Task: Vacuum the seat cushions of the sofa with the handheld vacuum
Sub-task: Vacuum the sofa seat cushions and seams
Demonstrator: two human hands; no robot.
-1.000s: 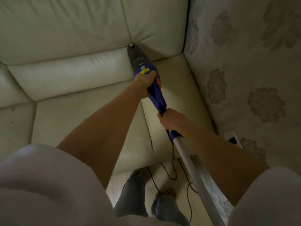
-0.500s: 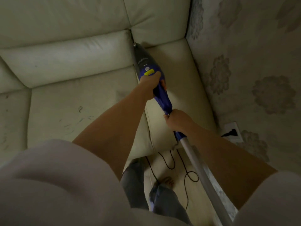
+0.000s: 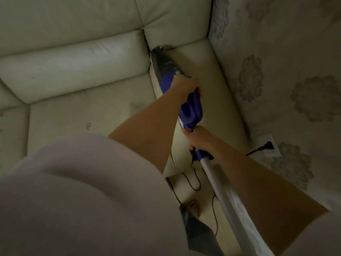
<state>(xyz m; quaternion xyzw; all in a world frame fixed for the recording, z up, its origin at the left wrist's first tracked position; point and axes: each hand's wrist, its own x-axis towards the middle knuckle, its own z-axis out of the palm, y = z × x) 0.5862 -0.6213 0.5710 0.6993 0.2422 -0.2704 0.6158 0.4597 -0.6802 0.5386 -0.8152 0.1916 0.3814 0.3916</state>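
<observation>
Both arms reach forward over the sofa. The left hand wraps the blue vacuum body. The right hand grips its rear handle above the silver tube.

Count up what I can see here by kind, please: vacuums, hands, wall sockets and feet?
Vacuum: 1
Hands: 2, left hand and right hand, both gripping the vacuum
Wall socket: 1, with a black plug in it
Bare foot: 1, only partly visible
Total: 5

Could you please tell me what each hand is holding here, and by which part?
Both hold the handheld vacuum: the left hand grips its blue body, the right hand its handle end above the grey tube.
</observation>
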